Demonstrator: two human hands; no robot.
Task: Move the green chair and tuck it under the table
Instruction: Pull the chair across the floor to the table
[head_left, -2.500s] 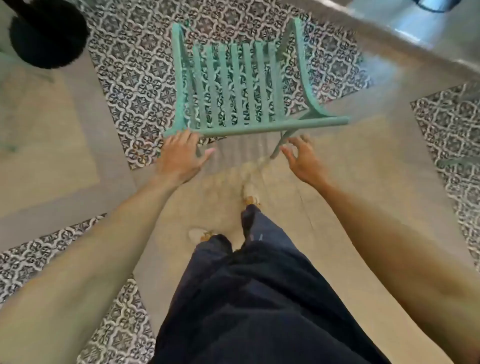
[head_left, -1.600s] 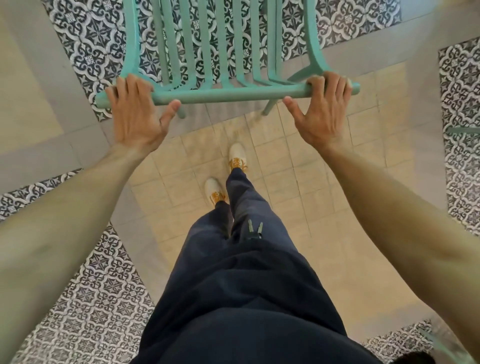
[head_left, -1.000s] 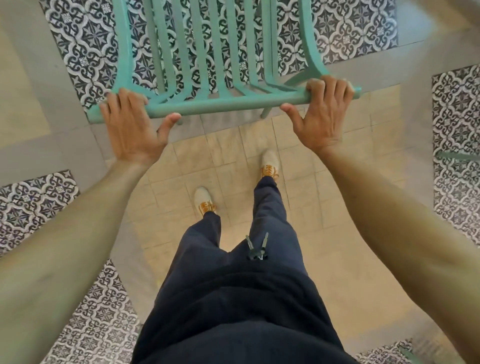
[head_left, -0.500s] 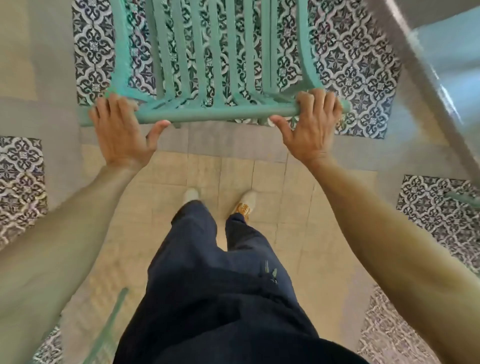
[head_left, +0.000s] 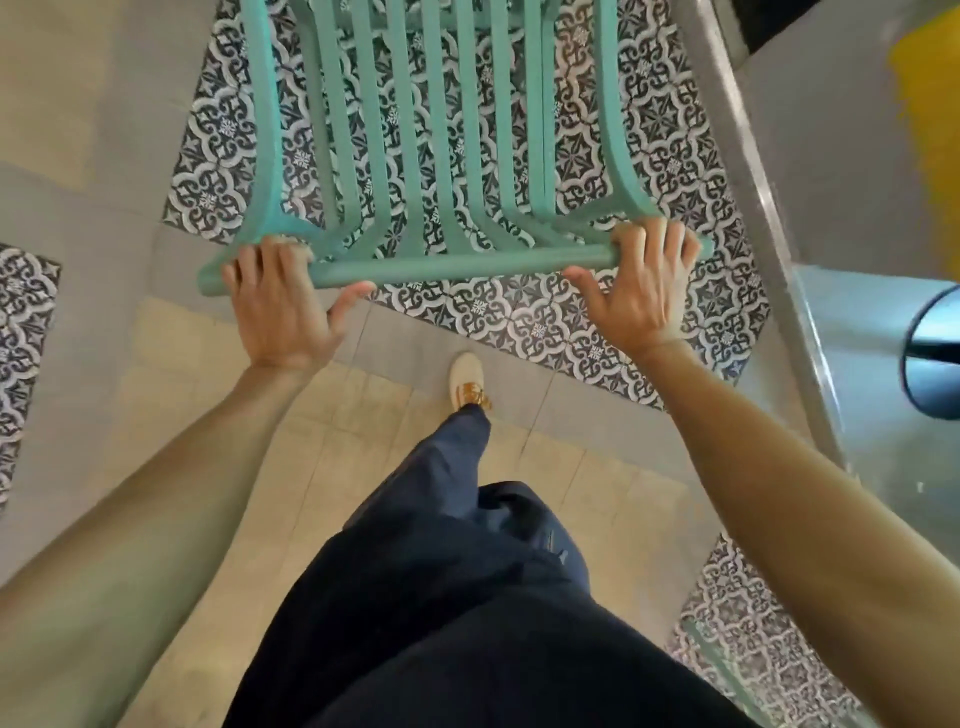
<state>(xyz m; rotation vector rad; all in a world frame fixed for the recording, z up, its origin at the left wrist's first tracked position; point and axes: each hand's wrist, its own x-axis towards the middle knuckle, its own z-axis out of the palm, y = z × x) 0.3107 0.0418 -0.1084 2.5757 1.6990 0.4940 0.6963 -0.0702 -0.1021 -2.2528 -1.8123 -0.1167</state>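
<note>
The green chair (head_left: 447, 265), a slatted mint-green one, is seen from above and behind, its top rail running across the upper middle of the view. My left hand (head_left: 280, 306) grips the left end of that rail. My right hand (head_left: 639, 286) grips the right end, fingers curled over it. A grey metal table (head_left: 769, 171) runs along the right side, its edge slanting down just beside the chair's right arm. The chair's legs are hidden.
The floor is patterned black-and-white tile with beige and grey tiles between. On the table lie a dark round object (head_left: 935, 358) and something yellow (head_left: 930, 104). A second green chair part (head_left: 727, 670) shows at the bottom right. My shoe (head_left: 467, 379) steps forward below the chair.
I have walked forward with both hands on the chair's rail. The chair has come nearer the table's edge, which now fills more of the right side.
</note>
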